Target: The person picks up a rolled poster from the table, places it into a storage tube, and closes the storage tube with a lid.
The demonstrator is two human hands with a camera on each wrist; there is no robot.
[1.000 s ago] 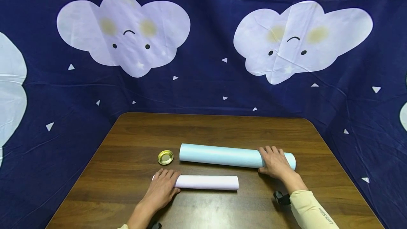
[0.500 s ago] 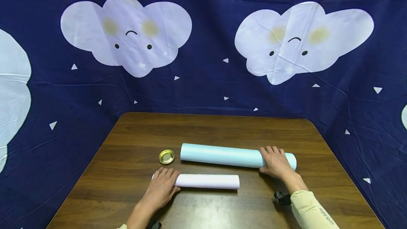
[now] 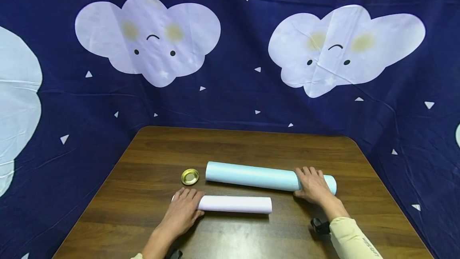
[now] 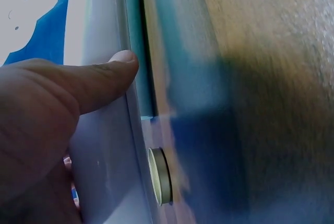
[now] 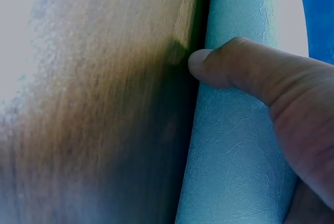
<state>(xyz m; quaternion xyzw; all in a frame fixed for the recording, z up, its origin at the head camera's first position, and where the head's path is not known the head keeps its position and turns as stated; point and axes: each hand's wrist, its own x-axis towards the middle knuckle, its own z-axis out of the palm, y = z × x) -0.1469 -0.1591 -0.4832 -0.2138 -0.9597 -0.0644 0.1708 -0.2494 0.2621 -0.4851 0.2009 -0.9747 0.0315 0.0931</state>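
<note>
My left hand [image 3: 184,210] grips the left end of a white paper roll [image 3: 237,204], which lies crosswise on the table. In the left wrist view, the thumb [image 4: 107,80] lies across the near side of this roll, and some fingertips show beyond it. Farther back, a longer and thicker light-blue roll [image 3: 251,176] with a finely creased surface lies slightly slanted. Near its right end my right hand [image 3: 313,185] holds it from above. The right wrist view has that thumb [image 5: 229,67] pressed against the roll's near side, close to the tabletop; the other fingers are hidden behind the roll.
A round gold-coloured lid [image 3: 190,176] lies left of the blue roll, just beyond my left hand. The brown wooden table [image 3: 237,143] has rounded far corners. Behind it hangs a dark blue cloth [image 3: 237,51] printed with clouds.
The head view has shifted slightly, so the scene sits a little differently in it. Both hands keep the same hold, and the rolls and lid stay put.
</note>
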